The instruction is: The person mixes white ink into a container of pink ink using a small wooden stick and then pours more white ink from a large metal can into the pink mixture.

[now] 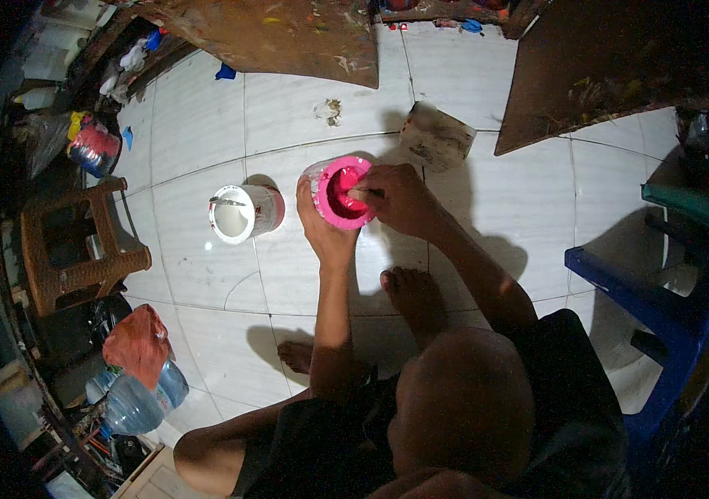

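My left hand (319, 220) is wrapped round the side of a container (346, 218) with a thick pink rim and bright pink paint inside. My right hand (397, 193) is closed on a short stirring tool (375, 195), whose lower end is hidden in the container. To the left, a white can (259, 208) of pale liquid stands on the tiles, a thin tool (225, 201) lying across its top. Beyond my right hand sits a stained, squarish grey object (437, 141). My bare feet (408, 291) are on the floor.
A brown stool (84, 270), red bag (134, 345) and water bottles (134, 403) line the left. Blue (679, 320) and green (679, 200) plastic furniture is at the right. Paint-marked boards (288, 37) (587, 66) border the far side, with colourful clutter (92, 145) at upper left.
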{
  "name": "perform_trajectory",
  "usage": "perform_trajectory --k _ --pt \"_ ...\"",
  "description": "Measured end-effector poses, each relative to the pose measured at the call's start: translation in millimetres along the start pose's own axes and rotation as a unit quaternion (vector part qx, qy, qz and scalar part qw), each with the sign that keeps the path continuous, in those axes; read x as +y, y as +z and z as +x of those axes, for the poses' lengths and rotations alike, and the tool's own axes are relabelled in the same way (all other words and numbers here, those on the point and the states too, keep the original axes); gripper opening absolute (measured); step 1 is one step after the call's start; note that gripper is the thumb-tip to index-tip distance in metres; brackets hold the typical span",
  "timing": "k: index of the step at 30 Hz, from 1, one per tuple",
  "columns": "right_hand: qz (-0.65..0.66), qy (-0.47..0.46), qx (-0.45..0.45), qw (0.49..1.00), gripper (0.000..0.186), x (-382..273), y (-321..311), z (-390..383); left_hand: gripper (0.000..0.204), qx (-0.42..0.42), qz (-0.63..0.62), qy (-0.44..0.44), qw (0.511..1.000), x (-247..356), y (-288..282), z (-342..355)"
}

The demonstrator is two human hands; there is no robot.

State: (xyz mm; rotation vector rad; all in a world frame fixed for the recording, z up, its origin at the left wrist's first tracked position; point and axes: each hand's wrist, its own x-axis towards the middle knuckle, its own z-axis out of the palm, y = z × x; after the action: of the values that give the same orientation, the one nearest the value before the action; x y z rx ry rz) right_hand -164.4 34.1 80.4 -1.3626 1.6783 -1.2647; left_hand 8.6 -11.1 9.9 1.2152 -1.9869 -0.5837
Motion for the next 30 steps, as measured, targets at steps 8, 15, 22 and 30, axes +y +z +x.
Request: perform_trajectory --k 8,15,22,30 --pt "0.007 -0.005 0.022 1.0 0.018 4 5 -2 0.103 -0.014 0.028 0.011 0.999 -7 -3 -2" --pt "-0.059 0.0 0.051 0.997 0.017 12 4 0 0.103 -0.015 0.045 0.032 0.998 -2 -2 2" --pt "-0.077 -0.059 0.106 0.99 0.012 24 7 1 0.103 -0.011 0.031 0.032 0.999 0 1 3" --pt "-0.014 0.0 0.037 0.999 0.013 13 -1 -8 0.103 -0.012 0.046 0.026 0.999 3 0 2"
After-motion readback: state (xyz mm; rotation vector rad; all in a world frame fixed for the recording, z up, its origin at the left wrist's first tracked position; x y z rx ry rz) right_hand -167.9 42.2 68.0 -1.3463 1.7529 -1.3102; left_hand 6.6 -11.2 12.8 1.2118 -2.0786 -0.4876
